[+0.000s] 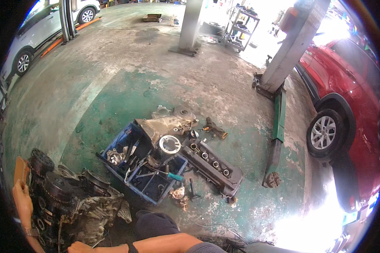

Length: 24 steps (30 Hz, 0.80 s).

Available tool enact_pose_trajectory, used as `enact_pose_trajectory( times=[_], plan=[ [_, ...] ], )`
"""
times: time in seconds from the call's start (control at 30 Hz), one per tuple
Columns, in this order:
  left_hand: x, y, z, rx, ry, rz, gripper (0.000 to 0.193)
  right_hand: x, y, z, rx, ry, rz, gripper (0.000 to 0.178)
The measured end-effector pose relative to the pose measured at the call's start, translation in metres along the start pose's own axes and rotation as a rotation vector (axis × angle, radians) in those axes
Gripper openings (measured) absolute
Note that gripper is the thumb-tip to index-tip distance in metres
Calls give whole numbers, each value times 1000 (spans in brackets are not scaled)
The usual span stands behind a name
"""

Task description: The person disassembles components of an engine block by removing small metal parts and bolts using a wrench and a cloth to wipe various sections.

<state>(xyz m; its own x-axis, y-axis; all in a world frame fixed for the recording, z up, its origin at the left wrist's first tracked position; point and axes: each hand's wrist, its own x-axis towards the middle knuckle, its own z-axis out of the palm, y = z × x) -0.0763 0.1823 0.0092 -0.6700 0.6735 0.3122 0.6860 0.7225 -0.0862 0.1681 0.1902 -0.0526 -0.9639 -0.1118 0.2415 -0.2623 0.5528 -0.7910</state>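
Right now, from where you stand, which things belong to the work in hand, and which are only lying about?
Work in hand:
dirty engine, with the left hand and right hand at it
probably also the valve cover, pale metal cover and blue parts crate

Seemingly lying about:
crumpled dark item, perhaps a glove
shallow tray in the background

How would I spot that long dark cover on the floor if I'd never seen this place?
Start at the big greasy metal assembly at lower left, then go right past the blue crate. Just beyond it, on the green floor, lies the long dark cover, slanting down to the right. Its row of four round, pale-rimmed openings sets it apart from its neighbours.
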Motion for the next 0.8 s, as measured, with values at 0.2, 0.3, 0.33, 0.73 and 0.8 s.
enact_pose_trajectory(
  times=[0.2,0.3,0.33,0.73,0.8],
  plan=[
    [0,-12,1,-99,40,109,30,-10,-10,-21,-11,-15,-60,28],
    [-3,4,-10,-97,-50,48,30,-4,-1,-2,-17,51,-64,31],
    [-1,0,-7,-93,-44,52,30,11,11,28,-33,140,-60,22],
    [-4,0,-15,-96,-160,96,29,20,18,45,-25,198,-59,14],
    [-3,-10,-4,-78,-40,144,33,20,18,45,-31,169,-60,14]
  ],
)
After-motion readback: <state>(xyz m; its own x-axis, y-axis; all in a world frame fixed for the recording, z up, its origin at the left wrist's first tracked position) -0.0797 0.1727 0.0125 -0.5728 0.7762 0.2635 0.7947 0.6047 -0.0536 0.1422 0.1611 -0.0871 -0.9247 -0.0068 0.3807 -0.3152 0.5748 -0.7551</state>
